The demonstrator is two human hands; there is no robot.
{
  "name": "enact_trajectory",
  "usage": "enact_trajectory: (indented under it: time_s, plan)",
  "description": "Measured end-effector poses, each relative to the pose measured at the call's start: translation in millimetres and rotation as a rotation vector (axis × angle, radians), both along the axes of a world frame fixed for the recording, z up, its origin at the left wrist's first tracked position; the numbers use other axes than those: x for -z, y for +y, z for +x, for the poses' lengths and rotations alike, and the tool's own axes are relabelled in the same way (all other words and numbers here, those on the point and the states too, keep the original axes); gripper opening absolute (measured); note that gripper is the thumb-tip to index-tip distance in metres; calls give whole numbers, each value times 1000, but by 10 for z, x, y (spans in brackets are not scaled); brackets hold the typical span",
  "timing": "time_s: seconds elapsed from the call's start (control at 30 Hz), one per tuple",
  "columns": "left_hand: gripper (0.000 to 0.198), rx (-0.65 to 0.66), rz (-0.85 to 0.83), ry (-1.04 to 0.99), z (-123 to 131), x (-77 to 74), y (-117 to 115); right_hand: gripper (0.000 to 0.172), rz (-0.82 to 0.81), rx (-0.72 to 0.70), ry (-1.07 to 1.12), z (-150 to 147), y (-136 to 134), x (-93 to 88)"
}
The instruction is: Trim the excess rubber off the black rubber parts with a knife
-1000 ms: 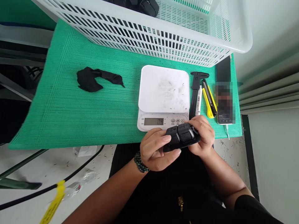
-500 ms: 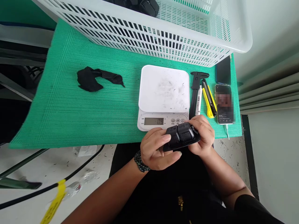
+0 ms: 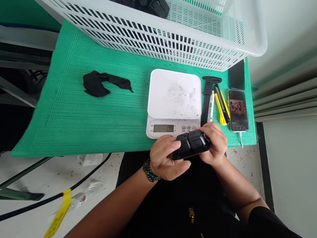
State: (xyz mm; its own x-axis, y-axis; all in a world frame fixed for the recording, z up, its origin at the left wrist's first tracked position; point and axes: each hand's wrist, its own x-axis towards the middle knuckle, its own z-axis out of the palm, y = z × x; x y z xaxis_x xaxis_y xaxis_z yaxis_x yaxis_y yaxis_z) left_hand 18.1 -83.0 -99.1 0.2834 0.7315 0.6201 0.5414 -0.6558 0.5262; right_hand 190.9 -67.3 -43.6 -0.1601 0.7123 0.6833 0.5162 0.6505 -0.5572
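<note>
A black moulded plastic part point(image 3: 192, 143), with raised blocks and embossed marks, is held between both hands just past the table's near edge. My left hand point(image 3: 165, 158) closes on its left end, the index finger on top and the thumb below and in front. My right hand point(image 3: 215, 143) grips the right end, fingers curled round it. Directly beyond the part lies a white digital scale point(image 3: 174, 94) with dark smudges on its pan; its display reads about 0.9. A piece of black cloth point(image 3: 97, 84) rests on the left of the green mesh mat point(image 3: 119, 122).
A white plastic basket point(image 3: 153, 36) holding black parts point(image 3: 157, 7) stands across the back. Right of the scale lie a black caliper point(image 3: 207, 87), a white marker point(image 3: 210, 107), a yellow utility knife point(image 3: 222, 105), a phone on a cable point(image 3: 237, 112) and a dark phone point(image 3: 236, 75).
Both hands keep their hold on the black plastic part, with barely any movement. The view has shifted very slightly.
</note>
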Motion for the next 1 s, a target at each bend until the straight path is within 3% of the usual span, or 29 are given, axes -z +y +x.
enact_trajectory:
  time_s: [0.17,0.27,0.37,0.43,0.53,1.0]
  plan:
    - [44,-76,67,3,-18,-125,-4,29,-2,1,-10,5,0,-6]
    - [44,-72,293,-90,-22,-171,48,30,-1,-2,-13,11,0,-1]
    - [30,-40,418,-219,10,-191,112,30,7,-4,-19,11,1,8]
    - [18,-47,412,-245,40,-193,131,30,10,-4,-23,10,2,12]
    - [16,-47,430,-238,65,-184,127,30,11,-1,-22,11,3,7]
    - [41,-42,447,-209,-5,-114,104,27,14,-9,3,15,5,3]
